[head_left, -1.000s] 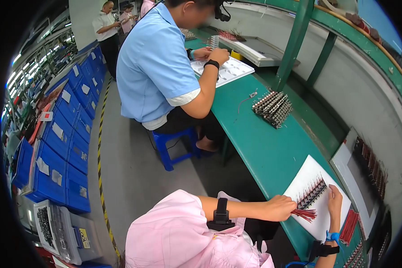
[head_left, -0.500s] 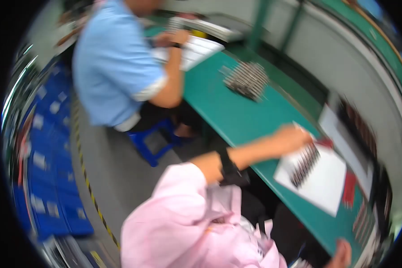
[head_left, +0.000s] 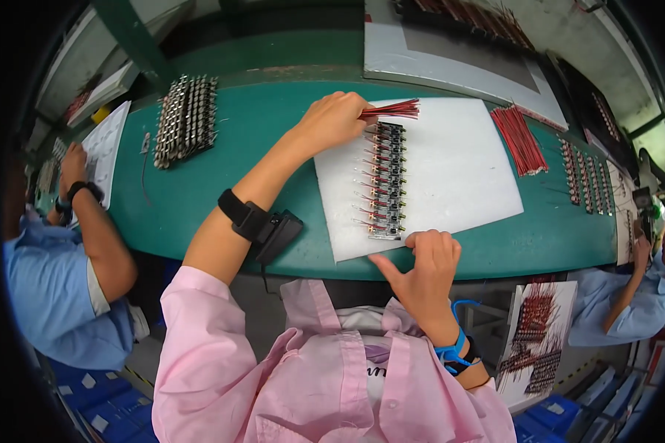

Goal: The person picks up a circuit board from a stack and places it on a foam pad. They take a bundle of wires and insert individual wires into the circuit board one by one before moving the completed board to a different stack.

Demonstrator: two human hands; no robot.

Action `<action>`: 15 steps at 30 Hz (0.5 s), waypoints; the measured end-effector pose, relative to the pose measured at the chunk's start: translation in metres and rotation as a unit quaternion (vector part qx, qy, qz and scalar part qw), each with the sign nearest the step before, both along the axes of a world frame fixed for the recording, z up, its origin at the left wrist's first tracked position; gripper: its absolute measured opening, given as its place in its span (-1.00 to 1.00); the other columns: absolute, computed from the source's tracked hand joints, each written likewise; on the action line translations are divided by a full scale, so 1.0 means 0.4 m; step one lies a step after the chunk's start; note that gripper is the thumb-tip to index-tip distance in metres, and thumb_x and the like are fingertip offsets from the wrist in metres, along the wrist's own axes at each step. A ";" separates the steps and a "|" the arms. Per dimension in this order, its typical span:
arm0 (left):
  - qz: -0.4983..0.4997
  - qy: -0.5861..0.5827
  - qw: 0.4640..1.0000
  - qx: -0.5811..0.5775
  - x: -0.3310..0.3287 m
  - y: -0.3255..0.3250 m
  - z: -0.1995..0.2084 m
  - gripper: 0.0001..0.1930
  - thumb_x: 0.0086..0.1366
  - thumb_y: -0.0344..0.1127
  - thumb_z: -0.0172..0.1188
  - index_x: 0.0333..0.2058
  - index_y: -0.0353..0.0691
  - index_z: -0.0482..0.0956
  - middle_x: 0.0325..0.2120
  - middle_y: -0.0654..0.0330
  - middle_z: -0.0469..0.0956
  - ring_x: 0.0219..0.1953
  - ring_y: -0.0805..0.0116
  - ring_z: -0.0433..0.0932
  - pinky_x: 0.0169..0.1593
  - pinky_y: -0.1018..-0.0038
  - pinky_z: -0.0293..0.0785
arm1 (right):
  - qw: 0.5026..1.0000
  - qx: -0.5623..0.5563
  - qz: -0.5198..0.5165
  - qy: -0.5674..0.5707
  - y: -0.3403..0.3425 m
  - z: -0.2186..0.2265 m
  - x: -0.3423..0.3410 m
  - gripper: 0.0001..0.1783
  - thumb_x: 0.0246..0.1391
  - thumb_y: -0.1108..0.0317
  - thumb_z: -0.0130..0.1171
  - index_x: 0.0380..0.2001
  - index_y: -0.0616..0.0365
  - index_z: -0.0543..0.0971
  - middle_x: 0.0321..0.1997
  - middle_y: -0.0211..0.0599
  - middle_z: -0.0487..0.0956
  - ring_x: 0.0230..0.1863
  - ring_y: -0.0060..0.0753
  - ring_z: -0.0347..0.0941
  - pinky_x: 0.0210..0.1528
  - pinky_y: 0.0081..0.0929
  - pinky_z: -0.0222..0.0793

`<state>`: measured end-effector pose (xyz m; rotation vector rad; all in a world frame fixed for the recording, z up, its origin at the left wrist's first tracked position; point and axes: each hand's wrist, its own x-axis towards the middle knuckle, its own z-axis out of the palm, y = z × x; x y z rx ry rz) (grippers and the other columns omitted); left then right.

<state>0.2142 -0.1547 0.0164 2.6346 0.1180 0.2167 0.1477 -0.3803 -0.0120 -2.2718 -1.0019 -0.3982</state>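
Fingers of the left hand (head_left: 334, 120) pinch a red wire bundle (head_left: 397, 110) near the far edge of the white sheet (head_left: 462, 177); the right hand (head_left: 431, 267), loosely spread, appears unladen by the near edge. Between these 2 lies the board strip (head_left: 386, 181): wires dragging low could snag and skew it. Rightward, bare sheet leaves room; nearward, the surface (head_left: 258, 177) soon ends.

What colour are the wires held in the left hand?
The wires look mostly red, clearest in the head view.
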 end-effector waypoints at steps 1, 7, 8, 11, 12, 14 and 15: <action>-0.008 0.005 1.000 -0.003 0.002 0.001 -0.004 -0.77 -0.08 -0.44 -0.02 -0.39 -0.15 0.52 -0.57 -0.01 0.45 -0.47 0.08 0.43 -0.40 0.30 0.34 | 1.000 -0.006 -0.010 0.003 0.006 -0.004 -0.002 -0.57 -0.50 0.22 0.30 -0.58 0.16 0.29 -0.57 -0.34 0.25 -0.49 -0.32 0.14 -0.36 -0.44 -0.02; -0.056 0.010 0.998 0.016 0.010 0.013 -0.013 -0.67 -0.16 -0.52 -0.09 -0.33 -0.18 0.48 -0.64 -0.06 0.40 -0.56 0.05 0.39 -0.44 0.37 0.30 | 0.998 -0.024 -0.055 0.019 0.037 -0.024 0.011 -0.53 -0.53 0.20 0.31 -0.57 0.16 0.28 -0.54 -0.34 0.24 -0.48 -0.32 0.13 -0.34 -0.44 -0.03; -0.057 0.012 0.998 0.017 0.012 0.017 -0.011 -0.66 -0.17 -0.52 -0.09 -0.33 -0.18 0.48 -0.64 -0.06 0.40 -0.56 0.05 0.39 -0.44 0.38 0.30 | 0.998 -0.019 -0.060 0.013 0.038 -0.024 0.014 -0.53 -0.53 0.20 0.31 -0.57 0.16 0.28 -0.55 -0.35 0.24 -0.49 -0.33 0.13 -0.34 -0.44 -0.03; -0.059 0.007 0.998 0.000 0.015 0.023 -0.013 -0.69 -0.15 -0.51 -0.07 -0.35 -0.21 0.49 -0.65 -0.08 0.38 -0.57 0.05 0.39 -0.45 0.36 0.29 | 0.998 -0.019 -0.066 0.009 0.038 -0.020 0.020 -0.54 -0.53 0.20 0.31 -0.59 0.15 0.28 -0.57 -0.37 0.24 -0.50 -0.34 0.13 -0.36 -0.44 -0.03; -0.059 0.003 0.998 -0.009 0.015 0.023 -0.013 -0.71 -0.15 -0.50 -0.06 -0.36 -0.22 0.49 -0.66 -0.08 0.37 -0.58 0.05 0.39 -0.46 0.36 0.29 | 0.997 -0.025 -0.066 0.009 0.036 -0.017 0.021 -0.55 -0.53 0.20 0.31 -0.60 0.14 0.28 -0.59 -0.38 0.24 -0.51 -0.34 0.13 -0.37 -0.44 -0.03; -0.052 0.007 0.999 -0.006 0.010 0.024 -0.004 -0.74 -0.13 -0.49 -0.05 -0.38 -0.24 0.49 -0.67 -0.09 0.37 -0.58 0.04 0.38 -0.47 0.36 0.29 | 0.997 -0.029 -0.065 0.008 0.031 -0.017 0.023 -0.56 -0.52 0.20 0.31 -0.61 0.13 0.28 -0.61 -0.40 0.24 -0.53 -0.35 0.13 -0.38 -0.44 -0.03; -0.044 0.011 0.999 -0.003 0.006 0.024 0.002 -0.76 -0.12 -0.47 -0.04 -0.39 -0.26 0.49 -0.67 -0.10 0.37 -0.58 0.04 0.38 -0.48 0.35 0.28 | 0.998 -0.031 -0.059 0.004 0.028 -0.017 0.023 -0.57 -0.52 0.21 0.31 -0.62 0.13 0.29 -0.63 -0.41 0.24 -0.54 -0.36 0.13 -0.39 -0.45 -0.03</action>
